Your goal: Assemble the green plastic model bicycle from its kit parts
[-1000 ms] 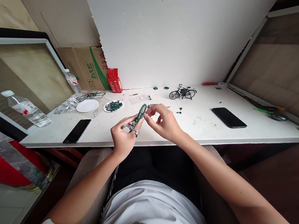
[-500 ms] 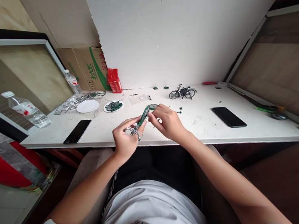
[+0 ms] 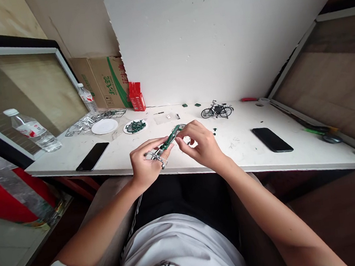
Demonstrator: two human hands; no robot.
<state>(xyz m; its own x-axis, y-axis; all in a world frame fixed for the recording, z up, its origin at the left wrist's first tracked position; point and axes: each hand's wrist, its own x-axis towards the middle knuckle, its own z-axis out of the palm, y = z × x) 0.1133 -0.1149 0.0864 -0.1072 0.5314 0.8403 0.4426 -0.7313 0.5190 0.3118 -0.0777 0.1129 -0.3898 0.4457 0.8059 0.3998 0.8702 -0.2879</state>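
A small green model bicycle (image 3: 170, 140) with silver handlebars is tilted above the table's front edge. My left hand (image 3: 145, 160) is closed around its handlebar end, thumb and fingers gripping the frame. My right hand (image 3: 202, 145) has thumb and index finger pinched together against the bicycle's right side; whatever lies between those fingertips is hidden. Part of a wheel shows beyond the fingers. Farther back, a finished-looking black model bicycle (image 3: 217, 110) stands on the table. Tiny dark green parts (image 3: 215, 131) lie just right of my right hand.
On the white table (image 3: 244, 152) lie a phone (image 3: 93, 156) at left and another phone (image 3: 272, 139) at right. A plate of green parts (image 3: 125, 129), a white plate (image 3: 104, 126), part frames (image 3: 110, 114) and a water bottle (image 3: 33, 129) occupy the left. A white board (image 3: 227, 40) leans behind.
The green bicycle has turned slightly in my left hand, which has shifted a little left. My right hand has lifted slightly, its fingers opening out a bit from the palm while the pinch stays at the bicycle.
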